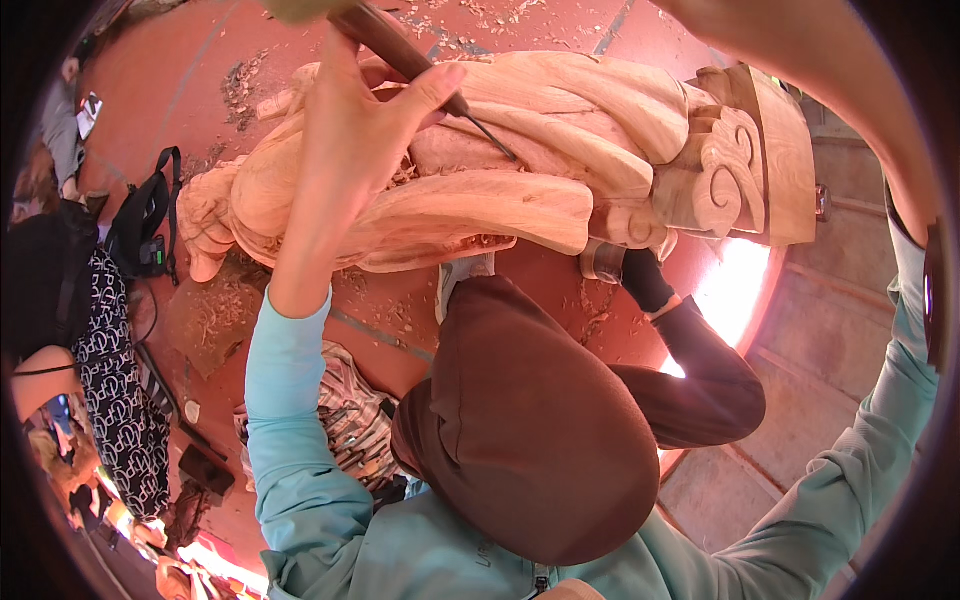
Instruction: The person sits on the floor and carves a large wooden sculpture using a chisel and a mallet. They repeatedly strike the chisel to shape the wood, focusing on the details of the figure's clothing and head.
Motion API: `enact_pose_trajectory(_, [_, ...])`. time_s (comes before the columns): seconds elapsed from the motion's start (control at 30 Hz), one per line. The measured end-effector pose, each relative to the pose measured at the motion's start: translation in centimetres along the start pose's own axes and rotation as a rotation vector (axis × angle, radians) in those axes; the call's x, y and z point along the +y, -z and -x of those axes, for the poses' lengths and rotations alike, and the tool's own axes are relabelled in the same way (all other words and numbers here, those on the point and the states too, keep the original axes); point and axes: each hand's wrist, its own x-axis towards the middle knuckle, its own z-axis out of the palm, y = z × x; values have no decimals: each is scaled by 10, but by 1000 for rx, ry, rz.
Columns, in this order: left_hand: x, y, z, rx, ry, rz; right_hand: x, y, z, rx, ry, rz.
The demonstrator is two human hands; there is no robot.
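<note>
My left hand [365, 120] is closed around the dark wooden handle of a chisel [405, 52]. Its thin metal blade slants down to the right, and the tip meets a folded surface of a large carved wooden figure [530, 120]. The figure lies on its side across the floor, with drapery folds along the body and scroll shapes near its base on the right. My right forearm [820, 60] reaches up past the top edge, so the right hand is out of sight. A blurred greenish-tan thing [300, 8] shows at the top, beside the chisel handle's end.
Wood shavings [245, 85] litter the red tiled floor [180, 60]. My knee in brown cloth [530, 420] is close below the carving. A black bag [150, 220] sits at the left, near a person in patterned trousers [120, 390]. Grey-brown paving [830, 330] stretches along the right.
</note>
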Motion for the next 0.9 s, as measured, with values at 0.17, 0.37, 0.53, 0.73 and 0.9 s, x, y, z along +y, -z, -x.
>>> enact_pose_trajectory(0.17, [0,-5,-3,-58,21,55,-14,20,-18,-186,-311,-108])
enact_pose_trajectory(0.37, [0,-5,-4,-63,25,48,4,14,-18,-234,-296,-201])
enact_pose_trajectory(0.53, [1,-3,-5,-112,40,21,-5,13,-14,-218,-205,-12])
enact_pose_trajectory(0.73, [3,-4,-8,-132,20,30,31,-7,-13,-185,-123,-48])
enact_pose_trajectory(0.9, [-2,-1,-12,-148,-5,-6,0,24,-23,-377,-360,-188])
